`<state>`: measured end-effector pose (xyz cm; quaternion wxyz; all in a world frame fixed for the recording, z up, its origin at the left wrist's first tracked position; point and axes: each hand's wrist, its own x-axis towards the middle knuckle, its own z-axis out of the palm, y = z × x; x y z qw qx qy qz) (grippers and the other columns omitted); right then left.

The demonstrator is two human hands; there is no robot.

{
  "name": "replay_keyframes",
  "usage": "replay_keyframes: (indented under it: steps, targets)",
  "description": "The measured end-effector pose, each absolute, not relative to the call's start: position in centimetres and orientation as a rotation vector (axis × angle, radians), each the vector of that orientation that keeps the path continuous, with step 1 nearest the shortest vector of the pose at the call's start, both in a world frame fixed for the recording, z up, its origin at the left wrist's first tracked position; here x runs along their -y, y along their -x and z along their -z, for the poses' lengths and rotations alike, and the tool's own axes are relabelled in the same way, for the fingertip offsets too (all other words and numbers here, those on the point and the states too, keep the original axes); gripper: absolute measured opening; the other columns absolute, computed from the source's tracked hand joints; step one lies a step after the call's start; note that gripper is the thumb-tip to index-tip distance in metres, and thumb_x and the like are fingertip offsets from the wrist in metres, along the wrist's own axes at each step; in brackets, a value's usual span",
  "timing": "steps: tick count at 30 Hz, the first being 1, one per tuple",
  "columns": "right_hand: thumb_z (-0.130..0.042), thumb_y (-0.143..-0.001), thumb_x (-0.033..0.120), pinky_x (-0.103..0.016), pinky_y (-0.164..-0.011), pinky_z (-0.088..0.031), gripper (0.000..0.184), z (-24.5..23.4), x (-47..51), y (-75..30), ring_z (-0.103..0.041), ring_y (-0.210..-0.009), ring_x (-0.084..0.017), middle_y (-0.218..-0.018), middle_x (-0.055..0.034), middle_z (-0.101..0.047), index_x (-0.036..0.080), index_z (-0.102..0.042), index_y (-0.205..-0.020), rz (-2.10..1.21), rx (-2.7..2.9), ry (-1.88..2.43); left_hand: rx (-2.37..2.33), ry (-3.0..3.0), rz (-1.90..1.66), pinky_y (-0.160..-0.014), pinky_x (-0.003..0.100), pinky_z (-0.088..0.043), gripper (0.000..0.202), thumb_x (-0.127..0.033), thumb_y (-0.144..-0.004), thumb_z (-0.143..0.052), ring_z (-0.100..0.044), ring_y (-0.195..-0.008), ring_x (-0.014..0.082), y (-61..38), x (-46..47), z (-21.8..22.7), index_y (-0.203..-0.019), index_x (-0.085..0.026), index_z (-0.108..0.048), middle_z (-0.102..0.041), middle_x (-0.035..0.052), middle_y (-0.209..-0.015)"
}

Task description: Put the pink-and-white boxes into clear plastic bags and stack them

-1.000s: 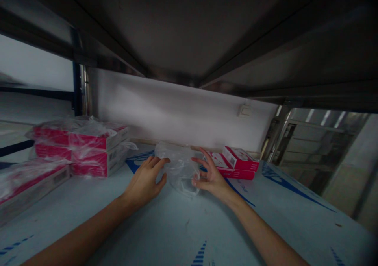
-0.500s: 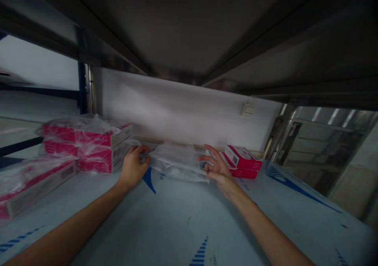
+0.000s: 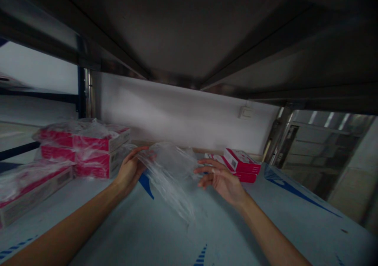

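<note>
A clear, crumpled plastic bag (image 3: 174, 179) spreads over the shelf between my two hands, its lower end trailing toward me. Its left edge is pinched in my left hand (image 3: 131, 169), with part of the fingers seen through the film. My right hand (image 3: 224, 179) is open, fingers apart and pointing left, close to the bag's right side; no grip on the film shows. Left of my left hand stand stacked pink-and-white boxes (image 3: 93, 171) wrapped in clear plastic. Behind my right hand are a few unwrapped red-and-white boxes (image 3: 243, 163), one upon another.
Blue protective film with dark-blue print covers the shelf surface (image 3: 141, 234). A dark metal shelf (image 3: 177, 34) hangs low overhead. One more wrapped box (image 3: 35, 187) lies at the left. Metal posts (image 3: 279, 134) flank the shelf, and a white wall with a switch (image 3: 246, 113) closes the back.
The bag has gone from a flat, folded bundle to a spread sheet falling toward me. My right hand has come off its right edge and opened, while my left stays at the left edge.
</note>
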<state>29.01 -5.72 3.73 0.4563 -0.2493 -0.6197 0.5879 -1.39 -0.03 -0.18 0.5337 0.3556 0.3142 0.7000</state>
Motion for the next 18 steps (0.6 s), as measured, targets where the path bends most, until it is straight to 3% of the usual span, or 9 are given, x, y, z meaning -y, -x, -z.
replay_keyframes:
  steps: [4, 7, 11, 14, 18]
  targets:
    - [-0.060, -0.082, 0.046, -0.040, -0.071, -0.051, 0.031, -4.1, 4.2, -31.2, -0.067, -0.073, -0.025, -0.086, -0.0105, -0.074, 0.020, -0.074, -0.090, -1.147, 1.231, 0.620, -0.733, -0.807, -1.569, -0.083, 0.029, -0.059, 0.010, -0.016, -0.079, -0.060, -0.072, -0.084, 0.0161, 1.6, 0.4, -0.2, -0.087, -0.020, -0.063, -0.073, 0.0039, -0.093]
    - [-0.067, -0.078, 0.046, -0.040, -0.081, -0.051, 0.027, -3.4, 2.7, -32.2, -0.068, -0.085, -0.026, -0.088, -0.0102, -0.075, 0.020, -0.073, -0.085, -1.011, 1.183, 0.714, -0.712, -0.824, -1.481, -0.072, 0.026, -0.058, 0.005, -0.015, -0.074, -0.063, -0.070, -0.074, 0.0149, 1.2, 1.2, -0.4, -0.078, -0.019, -0.062, -0.072, 0.0024, -0.085]
    - [-0.070, -0.079, 0.053, -0.037, -0.077, -0.054, 0.042, -1.7, 1.6, -31.1, -0.072, -0.083, -0.024, -0.094, -0.0099, -0.076, 0.020, -0.068, -0.105, -1.139, 1.273, 0.878, -0.547, -0.938, -1.242, -0.065, 0.028, -0.056, 0.005, -0.023, -0.069, -0.066, -0.067, -0.071, 0.0159, 0.4, 2.2, -0.3, -0.067, -0.020, -0.061, -0.073, 0.0031, -0.090]
    - [-0.061, -0.086, 0.061, -0.035, -0.069, -0.057, 0.053, -0.7, 2.1, -29.3, -0.073, -0.073, -0.021, -0.092, -0.0079, -0.075, 0.023, -0.060, -0.123, -1.278, 1.385, 0.967, -0.437, -1.025, -1.113, -0.073, 0.036, -0.057, 0.018, -0.036, -0.070, -0.061, -0.067, -0.078, 0.0224, 0.1, 2.5, -0.2, -0.061, -0.020, -0.062, -0.072, 0.0080, -0.086]
    - [-0.060, -0.088, 0.061, -0.034, -0.060, -0.058, 0.065, -0.4, 3.7, -27.8, -0.072, -0.062, -0.019, -0.084, -0.0021, -0.070, 0.028, -0.045, -0.142, -1.461, 1.498, 0.977, -0.421, -1.067, -1.087, -0.086, 0.047, -0.056, 0.046, -0.058, -0.080, -0.048, -0.067, -0.084, 0.0284, 0.0, 2.6, -0.4, -0.057, -0.021, -0.060, -0.070, 0.0116, -0.086]
